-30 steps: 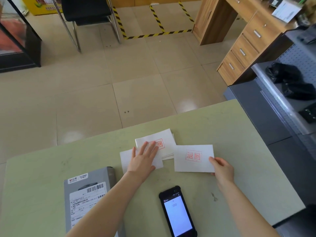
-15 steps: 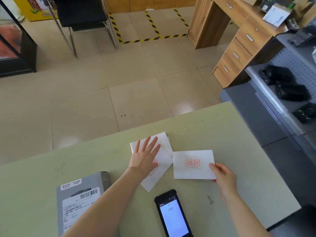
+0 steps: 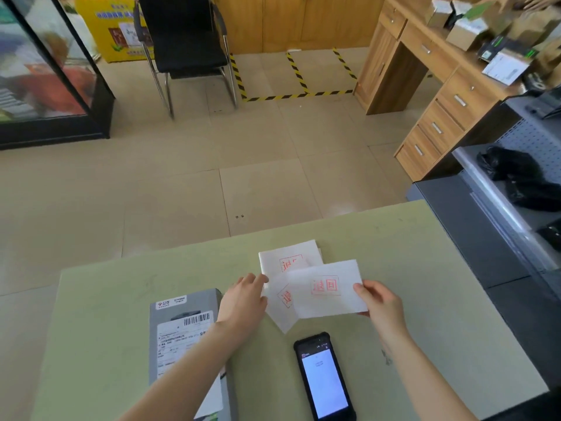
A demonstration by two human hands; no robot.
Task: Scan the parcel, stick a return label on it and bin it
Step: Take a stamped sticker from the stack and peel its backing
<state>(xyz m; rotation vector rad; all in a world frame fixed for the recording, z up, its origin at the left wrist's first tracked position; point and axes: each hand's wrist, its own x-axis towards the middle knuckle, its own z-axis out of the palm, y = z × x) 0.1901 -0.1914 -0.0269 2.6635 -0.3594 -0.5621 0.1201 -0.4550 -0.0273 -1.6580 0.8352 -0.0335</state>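
Observation:
A grey boxed parcel (image 3: 182, 335) with a white barcode label lies on the pale green table (image 3: 425, 299), partly under my left forearm. My right hand (image 3: 381, 302) pinches the right edge of a white return label (image 3: 326, 288) with a red stamp, lifted over the other labels. My left hand (image 3: 243, 299) rests by the left edge of the label stack (image 3: 288, 259), fingertips touching a tilted sheet (image 3: 283, 305). A black handheld scanner (image 3: 323, 378) lies near me, its screen lit.
A grey metal shelf unit (image 3: 501, 226) with black bags stands to the right. Beyond the table are a tiled floor, a black chair (image 3: 185, 34), a wooden desk (image 3: 440, 86) with boxes, and a glass cabinet (image 3: 45, 71) at left.
My right hand has lifted the stamped label and drawn it left over the stack. My left hand has slid off the sheets to their left edge.

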